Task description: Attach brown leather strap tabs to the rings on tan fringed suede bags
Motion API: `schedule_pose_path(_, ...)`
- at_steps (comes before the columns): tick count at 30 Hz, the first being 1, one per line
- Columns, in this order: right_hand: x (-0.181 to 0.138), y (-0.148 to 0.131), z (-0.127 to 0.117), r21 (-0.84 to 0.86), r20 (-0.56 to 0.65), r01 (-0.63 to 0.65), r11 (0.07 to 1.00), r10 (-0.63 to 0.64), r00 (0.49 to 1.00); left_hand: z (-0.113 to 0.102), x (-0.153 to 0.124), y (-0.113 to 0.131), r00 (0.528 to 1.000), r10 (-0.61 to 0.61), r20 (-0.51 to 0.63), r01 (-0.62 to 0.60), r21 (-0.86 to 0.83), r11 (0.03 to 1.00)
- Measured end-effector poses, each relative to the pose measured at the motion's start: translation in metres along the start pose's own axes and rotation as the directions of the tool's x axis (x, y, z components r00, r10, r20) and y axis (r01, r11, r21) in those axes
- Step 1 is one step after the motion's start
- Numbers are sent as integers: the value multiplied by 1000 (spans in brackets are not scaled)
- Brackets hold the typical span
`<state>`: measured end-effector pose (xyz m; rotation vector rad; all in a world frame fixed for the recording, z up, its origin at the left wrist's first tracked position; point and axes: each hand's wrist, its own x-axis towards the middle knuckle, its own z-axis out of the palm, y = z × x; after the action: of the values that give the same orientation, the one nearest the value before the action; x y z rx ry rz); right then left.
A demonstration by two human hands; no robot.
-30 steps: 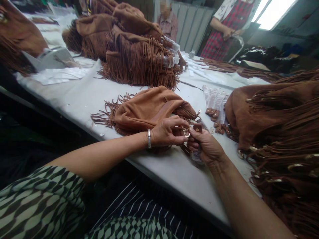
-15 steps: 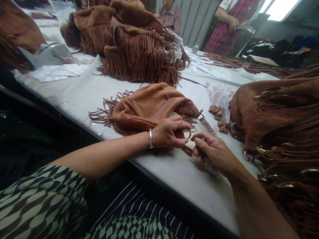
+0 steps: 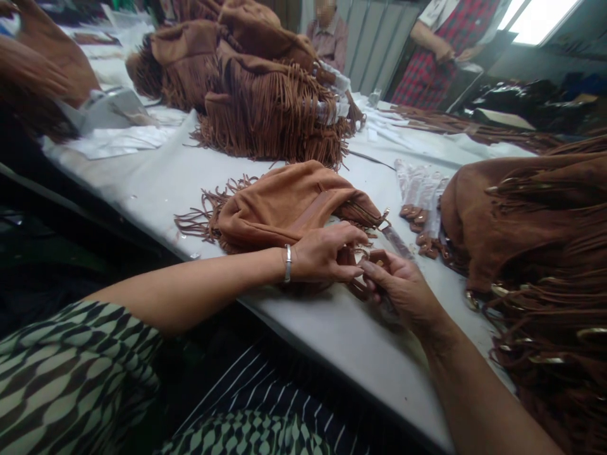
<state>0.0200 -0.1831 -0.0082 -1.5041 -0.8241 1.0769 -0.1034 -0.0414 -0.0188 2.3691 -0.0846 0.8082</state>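
Observation:
A tan suede bag [image 3: 279, 202] with fringe lies on its side at the table's front edge. My left hand [image 3: 329, 253], wearing a silver bracelet, rests against its lower right side, fingers curled around a gold metal ring [image 3: 362, 251]. Close against it, my right hand [image 3: 403, 284] pinches a brown leather strap end [image 3: 378, 256] with a small gold stud, right at the ring. Clear wrapping shows under the right palm, partly hidden. At the bag's far right corner, a clasp joins another plastic-wrapped strap [image 3: 397, 241].
Fringed bags [image 3: 275, 107] are piled behind. More brown bags [image 3: 531, 215] with gold rings crowd the right side, beside several wrapped straps [image 3: 424, 202]. A co-worker's hand [image 3: 33, 69] is at far left; a person in a checked apron [image 3: 427, 69] stands behind the table.
My right hand has brought the strap end up to the ring at my left fingers. A co-worker's hand has come into view at far left. The view has shifted slightly.

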Motion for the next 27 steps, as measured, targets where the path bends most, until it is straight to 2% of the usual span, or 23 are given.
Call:
schedule_pose_path(2,0,-7,-4,17,7,22,1000,-22,1000,-13,13,4,992,24,127,-33,70,997)
schedule_pose_path(5,0,-19,-14,54,-12,56,997,-55,998,-24,31,7,985,80,155,-99,116,988)
schedule_pose_path(7,-1,-22,-21,43,-28,50,998,-49,998,-22,36,4,987,63,148,-66,18,998)
schedule_pose_path(10,-1,-15,-29,0,0,-4,1000,4,1000,-6,34,-6,970,26,240,35,-248,968)
schedule_pose_path(13,0,-2,-31,3,-11,-34,999,34,999,11,27,-18,973,39,227,38,-323,946)
schedule_pose_path(16,3,7,-30,22,-66,-43,999,44,997,20,23,-27,984,88,153,-45,-264,963)
schedule_pose_path(21,4,10,-27,3,-85,-89,996,89,992,23,20,-29,967,164,194,-140,-133,981)
schedule_pose_path(24,4,10,-27,-33,-73,-115,993,113,991,24,19,-22,968,111,225,-130,72,989)
schedule_pose_path(27,3,10,-31,-70,-24,-136,988,135,991,28,19,-12,979,47,198,-99,263,960)
